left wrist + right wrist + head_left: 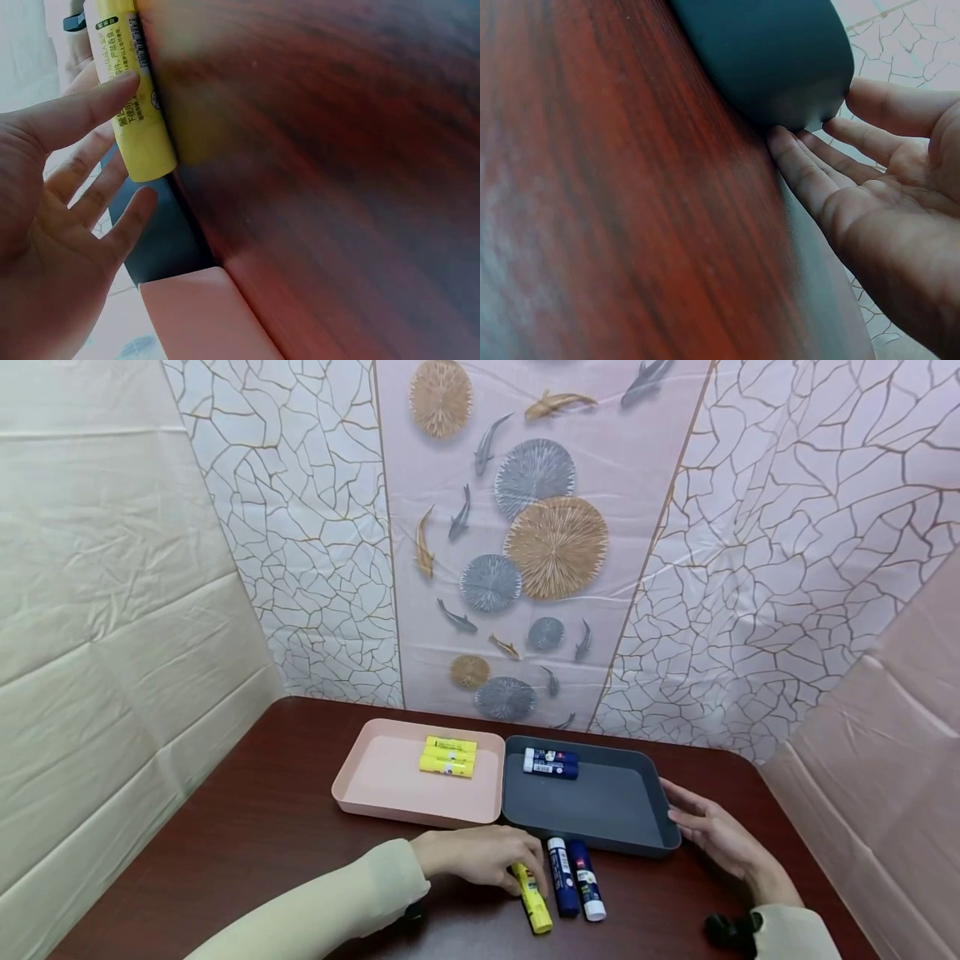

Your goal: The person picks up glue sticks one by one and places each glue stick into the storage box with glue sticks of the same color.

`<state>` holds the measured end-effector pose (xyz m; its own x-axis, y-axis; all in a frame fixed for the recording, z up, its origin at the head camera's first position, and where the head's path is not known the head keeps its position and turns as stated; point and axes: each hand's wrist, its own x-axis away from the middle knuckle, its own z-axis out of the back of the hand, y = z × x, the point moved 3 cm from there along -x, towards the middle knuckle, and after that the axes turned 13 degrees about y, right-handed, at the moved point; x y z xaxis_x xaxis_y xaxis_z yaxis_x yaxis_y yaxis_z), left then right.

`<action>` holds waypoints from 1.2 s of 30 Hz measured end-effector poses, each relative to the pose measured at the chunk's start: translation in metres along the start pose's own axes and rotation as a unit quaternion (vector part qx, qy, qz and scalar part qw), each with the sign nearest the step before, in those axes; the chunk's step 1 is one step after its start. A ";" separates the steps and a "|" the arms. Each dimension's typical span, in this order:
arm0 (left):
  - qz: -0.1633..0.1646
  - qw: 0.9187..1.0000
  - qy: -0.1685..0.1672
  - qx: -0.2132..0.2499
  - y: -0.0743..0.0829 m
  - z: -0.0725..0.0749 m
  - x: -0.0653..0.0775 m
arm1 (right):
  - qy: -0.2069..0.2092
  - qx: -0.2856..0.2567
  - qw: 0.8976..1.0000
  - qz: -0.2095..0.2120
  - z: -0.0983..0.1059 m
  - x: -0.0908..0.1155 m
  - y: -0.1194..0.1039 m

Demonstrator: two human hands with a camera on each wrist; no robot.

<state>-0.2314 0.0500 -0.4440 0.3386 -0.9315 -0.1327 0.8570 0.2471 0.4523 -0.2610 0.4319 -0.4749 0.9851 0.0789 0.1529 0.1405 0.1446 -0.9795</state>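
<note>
My left hand [487, 857] pinches a yellow glue stick [535, 906] between thumb and fingers, close to the table top. In the left wrist view the thumb lies across the printed side of this yellow glue stick [139, 127]. Just right of it, a navy glue stick [562, 881] and another navy glue stick [587, 883] lie side by side, their white caps at opposite ends. My right hand [720, 837] touches the right side of the dark grey tray [600, 837] with extended fingers; in the right wrist view fingertips meet the rounded corner of the tray [780, 67].
A pink tray [382, 777] stands left of the grey one, against it, with yellow glue sticks [447, 756] in it. Two navy glue sticks [551, 763] lie in the grey tray's far left part. Patterned cloth [330, 527] hangs behind the dark wooden table [247, 843].
</note>
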 end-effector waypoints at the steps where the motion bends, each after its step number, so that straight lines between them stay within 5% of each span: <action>1: 0.002 1.000 -0.004 -0.001 0.000 0.000 0.001 | -0.002 0.001 1.000 0.001 0.000 0.000 0.000; 14: 0.016 1.000 0.011 -0.017 0.001 0.004 0.012 | -0.008 0.002 1.000 0.012 0.001 0.001 0.001; 36: 0.017 0.999 0.029 0.037 -0.005 0.002 0.018 | -0.002 0.002 1.000 0.002 0.001 0.000 0.000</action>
<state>-0.2304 0.0319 -0.4468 0.3908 -0.9054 -0.1658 0.8143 0.2561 0.5209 -0.2608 0.4331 -0.4751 0.9852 0.0842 0.1492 0.1358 0.1474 -0.9797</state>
